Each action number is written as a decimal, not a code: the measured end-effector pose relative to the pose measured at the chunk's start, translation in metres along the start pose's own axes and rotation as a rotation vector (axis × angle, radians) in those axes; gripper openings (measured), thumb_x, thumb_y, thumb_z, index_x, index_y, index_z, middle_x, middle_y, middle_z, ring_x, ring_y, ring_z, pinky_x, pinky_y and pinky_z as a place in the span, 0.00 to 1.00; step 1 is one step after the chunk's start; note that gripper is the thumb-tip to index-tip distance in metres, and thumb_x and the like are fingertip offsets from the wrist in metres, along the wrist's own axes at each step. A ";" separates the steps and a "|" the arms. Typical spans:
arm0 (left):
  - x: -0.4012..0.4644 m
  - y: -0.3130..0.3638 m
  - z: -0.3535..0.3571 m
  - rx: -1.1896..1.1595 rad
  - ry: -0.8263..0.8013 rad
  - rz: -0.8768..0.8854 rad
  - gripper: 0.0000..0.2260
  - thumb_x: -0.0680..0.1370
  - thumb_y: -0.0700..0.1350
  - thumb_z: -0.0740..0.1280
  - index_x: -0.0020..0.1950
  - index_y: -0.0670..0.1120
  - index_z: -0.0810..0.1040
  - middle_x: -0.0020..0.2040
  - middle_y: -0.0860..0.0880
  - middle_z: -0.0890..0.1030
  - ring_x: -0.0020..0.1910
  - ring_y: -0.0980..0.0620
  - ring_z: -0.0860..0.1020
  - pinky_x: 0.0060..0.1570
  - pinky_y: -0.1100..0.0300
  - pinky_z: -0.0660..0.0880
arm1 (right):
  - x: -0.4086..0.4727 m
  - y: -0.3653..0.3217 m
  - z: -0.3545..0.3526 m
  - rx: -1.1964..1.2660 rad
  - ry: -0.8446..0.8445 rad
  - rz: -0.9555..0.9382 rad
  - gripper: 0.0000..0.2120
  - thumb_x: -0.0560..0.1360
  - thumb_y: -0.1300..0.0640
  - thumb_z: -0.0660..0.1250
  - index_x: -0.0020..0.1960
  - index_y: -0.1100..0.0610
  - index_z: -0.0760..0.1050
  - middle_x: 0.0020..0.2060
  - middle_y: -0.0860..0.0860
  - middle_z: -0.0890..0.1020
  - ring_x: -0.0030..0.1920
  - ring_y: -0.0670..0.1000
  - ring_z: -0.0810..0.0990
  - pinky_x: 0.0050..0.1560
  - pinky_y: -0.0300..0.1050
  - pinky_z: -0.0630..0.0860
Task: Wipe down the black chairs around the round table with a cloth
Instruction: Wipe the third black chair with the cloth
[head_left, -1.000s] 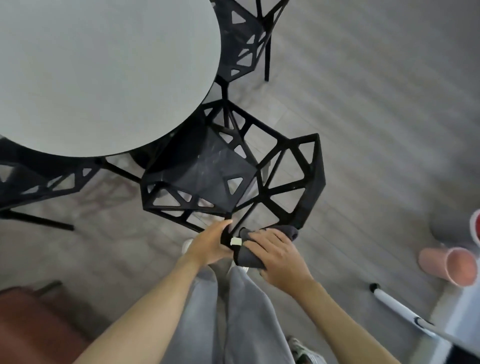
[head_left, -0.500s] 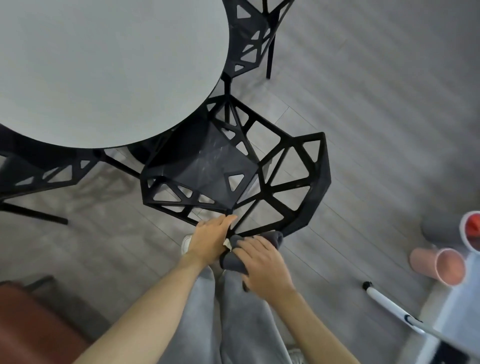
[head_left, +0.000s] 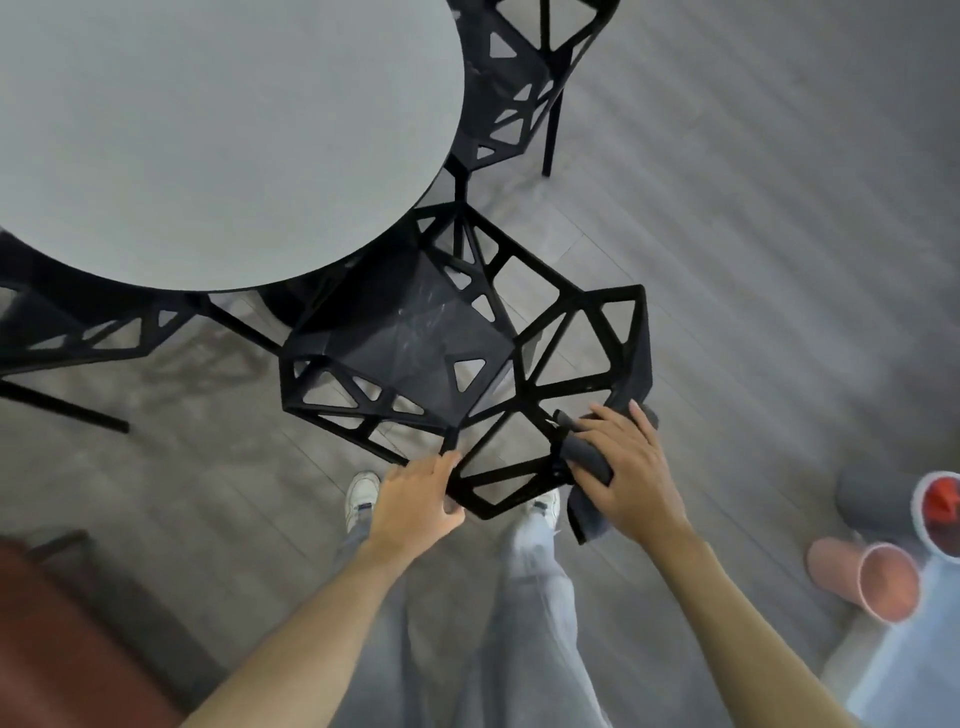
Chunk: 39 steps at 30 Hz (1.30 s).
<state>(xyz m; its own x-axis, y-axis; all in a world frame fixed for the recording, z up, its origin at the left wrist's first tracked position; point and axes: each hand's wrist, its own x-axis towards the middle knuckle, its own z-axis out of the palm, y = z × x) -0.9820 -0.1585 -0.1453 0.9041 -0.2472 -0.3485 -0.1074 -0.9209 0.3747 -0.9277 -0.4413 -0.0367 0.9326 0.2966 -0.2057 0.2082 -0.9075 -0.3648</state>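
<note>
A black open-frame chair (head_left: 415, 353) stands in front of me, its seat tucked partly under the round grey table (head_left: 208, 135). My left hand (head_left: 415, 499) grips the lower left corner of the chair's backrest frame. My right hand (head_left: 623, 467) holds a dark grey cloth (head_left: 587, 457) wrapped over the backrest's top edge on the right side, and a loose end of the cloth hangs below the hand. Two more black chairs stand around the table: one at the top (head_left: 519, 93) and one at the left (head_left: 78, 332).
A pink cup-like container (head_left: 862, 571) and a grey one with a red inside (head_left: 904, 504) lie on the floor at the right. A brown seat (head_left: 62, 649) fills the lower left corner. My legs and white shoes (head_left: 363, 493) are right behind the chair.
My right hand slid the cloth to the right along the backrest's top edge, away from my left hand. The left hand stayed on the frame.
</note>
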 end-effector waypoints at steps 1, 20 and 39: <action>-0.002 0.002 0.000 -0.025 -0.001 -0.027 0.30 0.69 0.57 0.77 0.69 0.51 0.76 0.54 0.55 0.84 0.52 0.51 0.84 0.51 0.51 0.79 | -0.002 -0.009 0.008 0.023 0.046 0.051 0.16 0.76 0.46 0.65 0.59 0.51 0.83 0.61 0.45 0.83 0.71 0.49 0.74 0.82 0.53 0.48; -0.006 0.129 -0.022 -0.826 0.588 -0.865 0.14 0.87 0.40 0.55 0.67 0.48 0.77 0.61 0.55 0.80 0.61 0.56 0.76 0.62 0.61 0.70 | 0.057 0.007 -0.032 -0.084 -0.257 -0.195 0.09 0.76 0.48 0.62 0.38 0.49 0.68 0.35 0.45 0.78 0.39 0.51 0.76 0.65 0.52 0.71; 0.059 0.191 -0.030 -0.699 0.801 -1.232 0.12 0.87 0.46 0.57 0.68 0.50 0.76 0.66 0.55 0.77 0.71 0.53 0.72 0.72 0.54 0.63 | 0.171 0.089 -0.062 -0.144 -0.645 -0.714 0.11 0.74 0.46 0.64 0.53 0.46 0.80 0.43 0.44 0.84 0.46 0.52 0.81 0.48 0.48 0.72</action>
<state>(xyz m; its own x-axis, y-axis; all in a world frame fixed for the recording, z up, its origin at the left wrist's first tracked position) -0.9366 -0.3397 -0.0691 0.2919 0.9119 -0.2884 0.8000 -0.0675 0.5962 -0.7315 -0.4903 -0.0481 0.2408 0.8586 -0.4526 0.7362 -0.4655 -0.4913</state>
